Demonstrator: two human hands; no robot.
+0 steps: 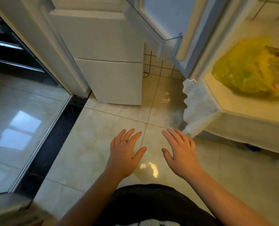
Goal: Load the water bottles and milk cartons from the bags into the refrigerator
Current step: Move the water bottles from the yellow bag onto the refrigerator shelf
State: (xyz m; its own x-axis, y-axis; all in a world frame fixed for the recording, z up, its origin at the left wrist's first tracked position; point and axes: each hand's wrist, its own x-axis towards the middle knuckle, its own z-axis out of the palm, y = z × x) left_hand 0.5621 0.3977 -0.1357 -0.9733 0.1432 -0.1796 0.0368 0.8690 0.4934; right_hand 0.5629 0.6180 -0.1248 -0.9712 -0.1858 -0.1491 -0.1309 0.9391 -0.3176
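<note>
Standing in front of the refrigerator (112, 79), I hold nothing in either hand. Left of the refrigerator runs a white door frame (42, 46), with dark shelving beyond it. The refrigerator itself shows two shut lower drawer fronts; its upper compartment lies above my view, so I cannot tell what is loaded.

Nearer to me than the refrigerator, over the tiled floor (103, 128), my left hand (124, 152) hovers palm down, fingers spread and straight, a ring on one finger, touching nothing. Just right of it my right hand (179, 150) hovers the same way, fingers splayed and empty.

Right of the refrigerator its door (182, 62) stands open, with a clear shelf on its inner side (only a corner of it shows). Further right of the refrigerator, past the door, a table (243, 115) under a white cloth carries the yellow bag (249, 70), slumped and full. Its contents are blurred, and I cannot make out a water bottle or milk carton through the plastic.

I judge the fetching step is in hand: door open, hands free. The next move calls for turning right, away from the refrigerator, reaching into the bag's mouth and closing my fingers round one bottle or carton, minding that the limp plastic may snag or drag.
</note>
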